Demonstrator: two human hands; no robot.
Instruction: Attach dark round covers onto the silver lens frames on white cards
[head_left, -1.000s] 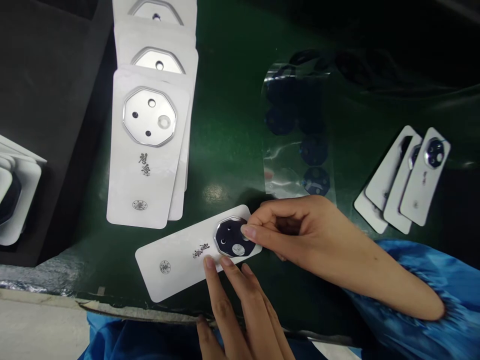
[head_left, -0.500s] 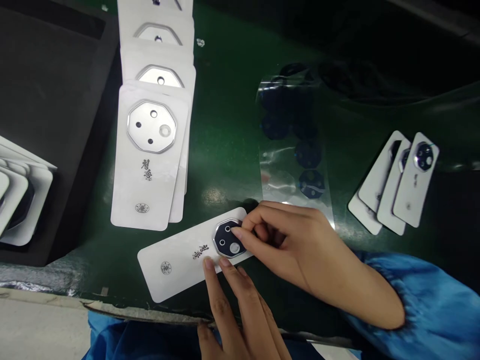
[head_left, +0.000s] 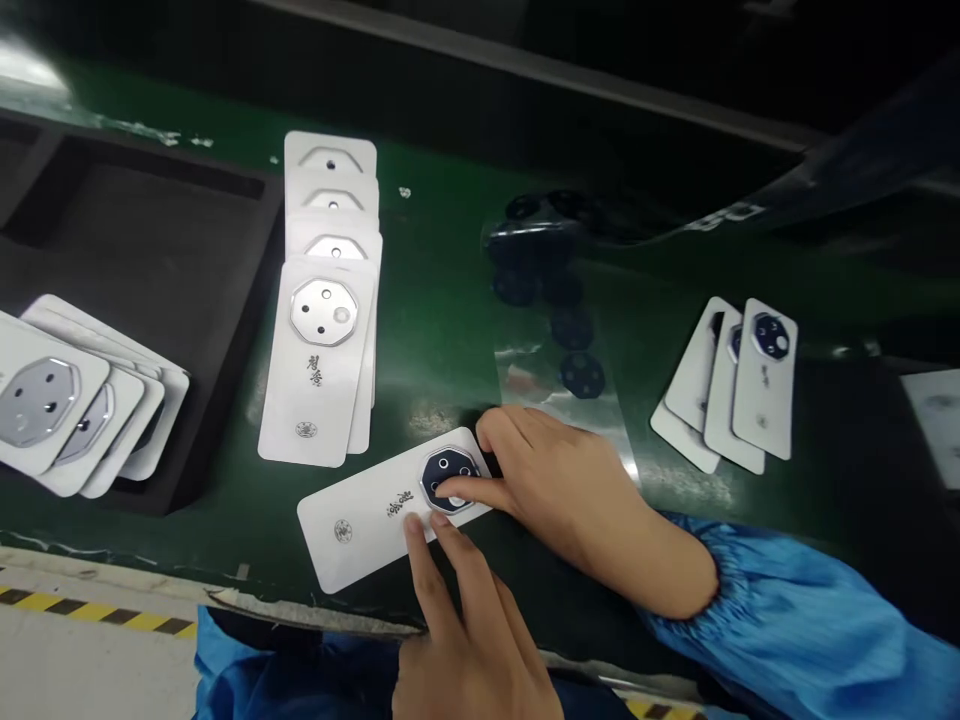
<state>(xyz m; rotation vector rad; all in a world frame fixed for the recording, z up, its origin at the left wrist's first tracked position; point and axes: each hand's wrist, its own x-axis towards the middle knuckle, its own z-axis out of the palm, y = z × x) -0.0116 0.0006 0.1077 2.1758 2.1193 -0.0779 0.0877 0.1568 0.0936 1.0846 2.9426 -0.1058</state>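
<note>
The right hand [head_left: 555, 480] lies loosely curled, gripping nothing, its forefinger pressed flat on the dark octagonal lens piece [head_left: 448, 479] seated in a white card [head_left: 375, 515] that lies slanted near the front edge of the green surface [head_left: 450, 330]. The left hand [head_left: 465, 640] has its fingers spread flat, two fingertips pinning the card just below the lens. Beyond the card stands a row of overlapping white cards [head_left: 322, 350], with a clear film sheet [head_left: 570, 370] carrying dark lenses behind the right hand and three finished cards [head_left: 739, 385] farther right.
</note>
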